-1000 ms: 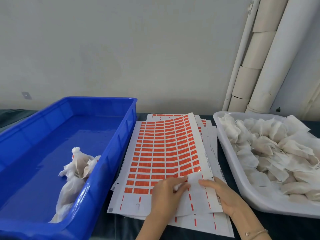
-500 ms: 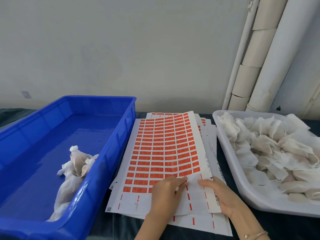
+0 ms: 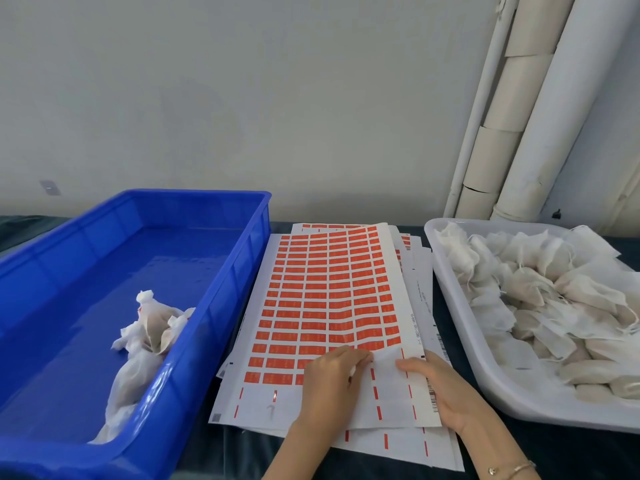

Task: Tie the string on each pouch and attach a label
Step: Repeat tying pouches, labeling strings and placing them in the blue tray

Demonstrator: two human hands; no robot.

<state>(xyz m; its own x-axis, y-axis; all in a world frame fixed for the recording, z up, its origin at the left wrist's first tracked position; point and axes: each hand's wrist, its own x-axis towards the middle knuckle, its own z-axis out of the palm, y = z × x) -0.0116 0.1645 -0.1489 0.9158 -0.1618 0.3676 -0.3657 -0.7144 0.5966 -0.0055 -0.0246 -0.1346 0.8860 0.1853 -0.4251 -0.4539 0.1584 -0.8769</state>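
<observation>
Your left hand [image 3: 330,386] sits on the near end of the label sheet [image 3: 329,289]. Its fingers are curled, and the fingertips [image 3: 363,356] touch the sheet right at the lowest row of orange labels [image 3: 311,306]. You cannot tell from here if they pinch a label or only pick at one.

Your right hand [image 3: 450,396] lies flat on the near right corner of the sheet. Its fingers are straight and spread a little, and they press the paper down. A thin bracelet [image 3: 516,468] is on that wrist.

The top part of the sheet is full of orange labels. The near end is mostly bare white with short red marks. More sheets [image 3: 398,448] lie under it in a messy pile, and their edges stick out on the right and near sides.

Just to the left of the sheet is a blue bin [image 3: 214,306]. A few tied pouches [image 3: 152,327] lie inside it, close to the wall beside the sheet.

Just to the right of the sheet is a white tray [image 3: 460,327]. It is heaped with many white pouches [image 3: 554,296].

All of this rests on a dark table [image 3: 242,455]. Past the far right of the sheet, pale pipes [image 3: 540,133] stand against the wall.
</observation>
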